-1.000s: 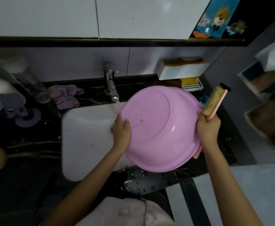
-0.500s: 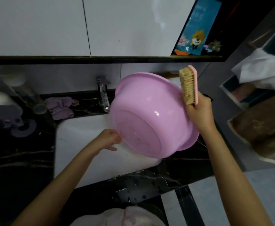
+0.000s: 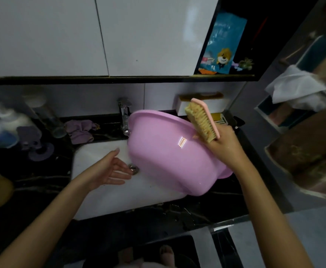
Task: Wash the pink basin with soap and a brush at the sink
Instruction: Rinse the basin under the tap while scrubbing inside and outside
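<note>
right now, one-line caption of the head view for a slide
Right hand grips brush at the rim of the tilted pink basin over the sink; left hand open near the drain.

Pink basin (image 3: pixel 168 151) tilted over sink (image 3: pixel 104 200) (brush (image 3: pixel 202 120) alongside).

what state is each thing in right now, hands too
pink basin, tipped up, underside facing the camera, over the sink at its right end
brush, upright, bristles toward the basin, gripped by right hand
left hand, open, palm up over the sink, holding nothing
tap, flow too blurred to tell
</note>
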A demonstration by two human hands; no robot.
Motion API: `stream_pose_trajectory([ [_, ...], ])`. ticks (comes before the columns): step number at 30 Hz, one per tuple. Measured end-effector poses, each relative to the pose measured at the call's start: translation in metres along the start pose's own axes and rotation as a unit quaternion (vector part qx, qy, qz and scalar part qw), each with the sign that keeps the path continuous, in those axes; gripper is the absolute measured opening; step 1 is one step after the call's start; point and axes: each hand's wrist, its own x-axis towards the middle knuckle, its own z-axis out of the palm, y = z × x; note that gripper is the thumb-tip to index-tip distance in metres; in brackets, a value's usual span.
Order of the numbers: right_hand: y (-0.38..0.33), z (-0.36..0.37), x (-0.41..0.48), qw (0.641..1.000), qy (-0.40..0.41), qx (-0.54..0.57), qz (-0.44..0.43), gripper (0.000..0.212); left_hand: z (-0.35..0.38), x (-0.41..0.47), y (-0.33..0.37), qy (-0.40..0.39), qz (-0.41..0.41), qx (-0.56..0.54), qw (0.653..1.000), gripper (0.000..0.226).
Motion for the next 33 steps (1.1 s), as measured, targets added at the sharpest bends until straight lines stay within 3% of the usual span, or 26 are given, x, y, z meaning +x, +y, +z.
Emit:
stream_pose_trajectory([
  [6, 0.019, -0.012, -0.01, 0.99, -0.004, -0.062, -0.13, 0.012, 0.03, -0.032, -0.013, 0.015, -0.015, -0.005, 1.0, 0.081],
  [10, 0.03, -0.001, -0.016, 0.945, -0.05, -0.114, -0.302, 0.021, 0.035, -0.05, -0.026, 0.058, -0.029, -0.099, 0.993, 0.098],
  [13, 0.039, 0.034, -0.029, 0.894, -0.029, -0.113, -0.432, 0.021, 0.022, -0.054, -0.033, 0.056, -0.044, -0.194, 0.978, 0.108],
  [16, 0.055, 0.065, -0.039, 0.854, -0.035, -0.149, -0.498, 0.029, 0.018, -0.058, -0.045, 0.053, -0.042, -0.234, 0.97, 0.08],
  [18, 0.067, 0.076, -0.041, 0.845, -0.086, -0.148, -0.507, 0.036, 0.015, -0.057, -0.055, 0.061, -0.037, -0.248, 0.966, 0.059],
  [22, 0.097, 0.079, -0.038, 0.835, -0.237, -0.17, -0.467, 0.048, 0.013, -0.058, -0.068, 0.122, -0.009, -0.26, 0.958, 0.055],
  [25, 0.122, 0.073, -0.032, 0.87, -0.279, -0.179, -0.366, 0.055, 0.012, -0.063, -0.068, 0.175, 0.04, -0.249, 0.952, 0.039],
  [28, 0.128, 0.073, -0.013, 0.907, -0.288, -0.208, -0.228, 0.048, 0.015, -0.065, -0.078, 0.193, 0.082, -0.186, 0.96, 0.058],
  [30, 0.127, 0.086, 0.005, 0.903, -0.29, -0.277, -0.157, 0.038, 0.017, -0.064, -0.086, 0.217, 0.109, -0.163, 0.956, 0.063],
  [33, 0.128, 0.113, 0.024, 0.908, -0.321, -0.266, -0.047, 0.042, 0.019, -0.061, -0.097, 0.234, 0.165, -0.165, 0.944, 0.077],
])
